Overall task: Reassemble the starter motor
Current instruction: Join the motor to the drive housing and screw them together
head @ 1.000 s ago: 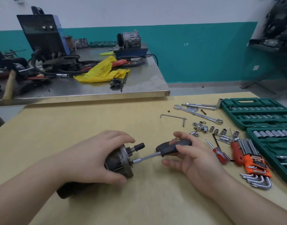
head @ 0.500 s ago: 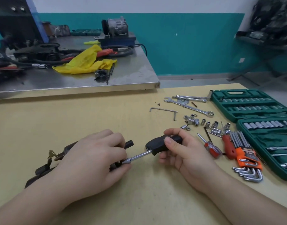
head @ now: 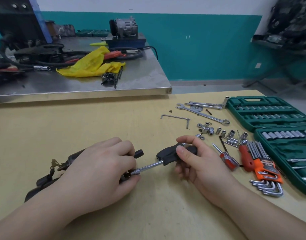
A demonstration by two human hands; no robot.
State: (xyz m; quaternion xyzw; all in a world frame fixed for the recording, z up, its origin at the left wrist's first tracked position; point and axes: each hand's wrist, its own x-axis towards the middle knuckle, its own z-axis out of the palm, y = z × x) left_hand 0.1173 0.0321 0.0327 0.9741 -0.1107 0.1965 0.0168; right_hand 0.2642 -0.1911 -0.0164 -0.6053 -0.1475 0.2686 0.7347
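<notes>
Starter motor [head: 50,181] lies near-left on table [head: 96,122], mostly hidden under my left hand [head: 100,172], which grips it. Right hand [head: 199,163] holds nut driver [head: 167,158]; socket at motor end. I judge: keep shaft in line with fastener, brace body, turn gently.

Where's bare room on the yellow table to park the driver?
Bare: the yellow wooden table between the steel bench and the hands, and the near strip between the forearms. Crowded: right side, from loose chrome sockets to the green socket case.

left hand [head: 100,168] clamped down, right hand [head: 195,163] gripping
</notes>
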